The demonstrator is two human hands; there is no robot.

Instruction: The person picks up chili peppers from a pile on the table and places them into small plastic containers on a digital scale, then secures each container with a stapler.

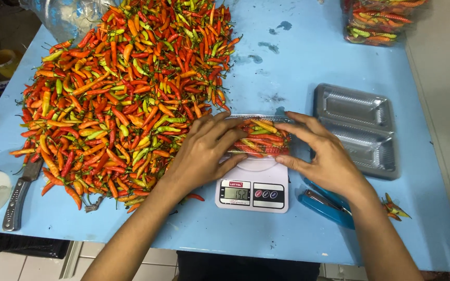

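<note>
A clear pack of chillies (pixel 260 139) on the white scale (pixel 253 184) is pressed between flat, spread fingers of the left hand (pixel 204 151) and right hand (pixel 325 153); bare blue tabletop (pixel 287 62) is seen beyond.

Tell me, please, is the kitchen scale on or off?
On: the scale's small display is lit and shows digits, with the filled clear chilli tray resting on its platform.

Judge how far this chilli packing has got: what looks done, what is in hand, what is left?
Done: a filled pack sits at the table's far corner. In hand: the left hand and right hand press a chilli-filled clear tray on the scale. Left: a big chilli pile remains loose, and an open empty tray waits beside the scale. Most work seems ahead.
</note>
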